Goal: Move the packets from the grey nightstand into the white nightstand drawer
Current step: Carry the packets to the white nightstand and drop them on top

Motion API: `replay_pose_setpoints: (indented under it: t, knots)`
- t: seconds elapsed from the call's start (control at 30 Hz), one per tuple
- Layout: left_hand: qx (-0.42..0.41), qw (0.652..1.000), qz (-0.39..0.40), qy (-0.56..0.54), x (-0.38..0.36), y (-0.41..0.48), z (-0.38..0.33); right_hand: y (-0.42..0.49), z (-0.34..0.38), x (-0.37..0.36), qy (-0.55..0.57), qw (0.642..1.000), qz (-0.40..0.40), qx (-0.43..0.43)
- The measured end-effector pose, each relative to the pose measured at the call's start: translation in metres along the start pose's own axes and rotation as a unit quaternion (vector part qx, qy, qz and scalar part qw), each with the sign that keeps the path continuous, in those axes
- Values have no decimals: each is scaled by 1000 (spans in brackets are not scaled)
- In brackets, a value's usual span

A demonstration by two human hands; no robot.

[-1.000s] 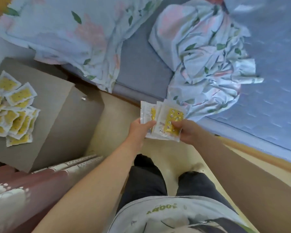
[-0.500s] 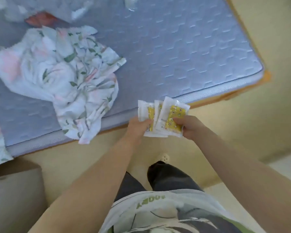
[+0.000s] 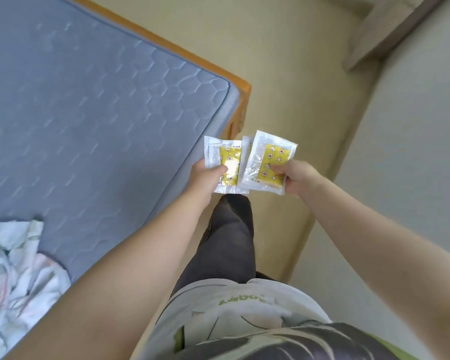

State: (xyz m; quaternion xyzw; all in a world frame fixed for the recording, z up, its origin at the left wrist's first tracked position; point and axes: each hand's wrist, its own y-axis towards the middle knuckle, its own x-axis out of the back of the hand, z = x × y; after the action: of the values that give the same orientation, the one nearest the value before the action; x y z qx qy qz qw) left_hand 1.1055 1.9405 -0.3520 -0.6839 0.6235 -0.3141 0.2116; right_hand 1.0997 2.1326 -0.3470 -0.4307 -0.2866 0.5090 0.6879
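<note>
Pinching packets [image 3: 225, 163] with left hand [image 3: 205, 176], thumb on top. Pinching front packet [image 3: 269, 162] with right hand [image 3: 295, 179], thumb on top. Held overlapping, in air above floor [image 3: 283, 74], near bed [image 3: 89, 113] corner.

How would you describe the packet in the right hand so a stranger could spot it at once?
Find the grey mattress corner; two hands hover beside it. The right hand pinches the front packet. Unlike the rear packets in the left hand, it lies on top, tilted rightward.
</note>
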Motion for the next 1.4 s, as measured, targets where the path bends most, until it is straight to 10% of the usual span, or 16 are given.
replay_pose_setpoints:
  t: [0.43,0.83,1.4]
  knots:
    - [6,987,116,110,-163,190,-212,98,257,63,63,991,-115,-21]
    - [4,994,80,72,-245,360,-385,246,490,65,-11,998,-60,-22]
    - [73,982,-108,-134,-161,569,-561,410,768,-164,-276,959,57,35]
